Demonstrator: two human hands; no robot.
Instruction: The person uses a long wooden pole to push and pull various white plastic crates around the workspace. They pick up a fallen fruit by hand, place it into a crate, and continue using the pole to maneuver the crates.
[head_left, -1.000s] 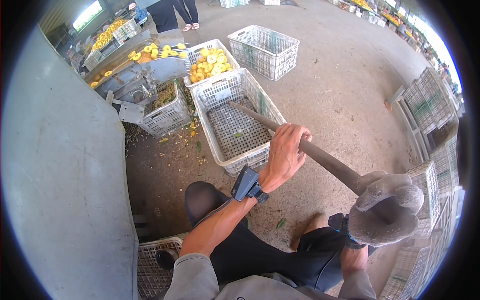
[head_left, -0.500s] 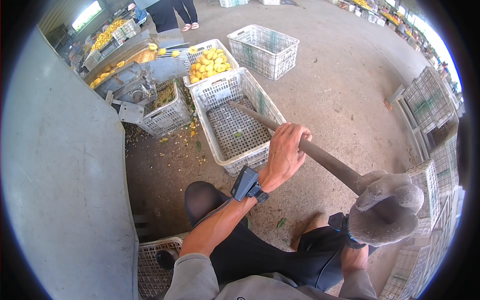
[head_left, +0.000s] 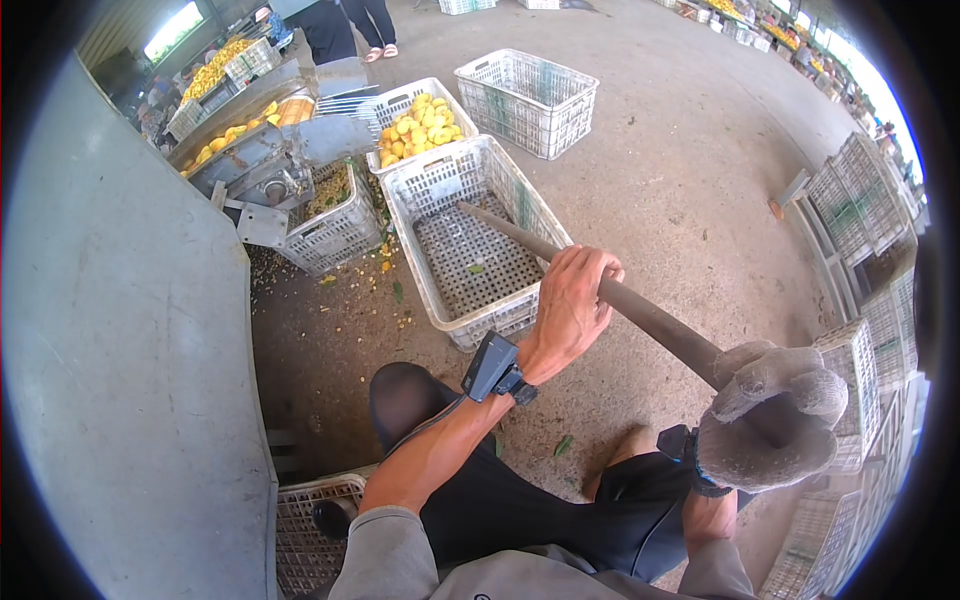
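Observation:
A long grey-brown pole (head_left: pixel 660 328) slants from the lower right toward a white plastic crate (head_left: pixel 447 292). Its thin far tip shows over the crate, whose slatted floor bears a green leaf. My left hand (head_left: pixel 572 305), bare and with a black device strapped at the wrist, wraps round the middle of the pole. At the thick near end, my right hand (head_left: pixel 770 415) is closed round the pole in a grey knitted glove. Just behind the crate, another crate (head_left: pixel 447 95) holds yellow fruit (head_left: pixel 420 125).
To the left stand a large grey metal panel (head_left: pixel 130 330) and a sorting machine (head_left: pixel 270 160) carrying yellow fruit. A crate of scraps (head_left: pixel 330 235) sits beneath it. Another crate (head_left: pixel 530 105) stands farther back. Stacked crates (head_left: pixel 860 195) line the right. A person's legs (head_left: pixel 375 30) show behind.
Yellow fruits on the machine's metal tines have left them, and others have advanced along the chute. Both my hands and the pole stay in place.

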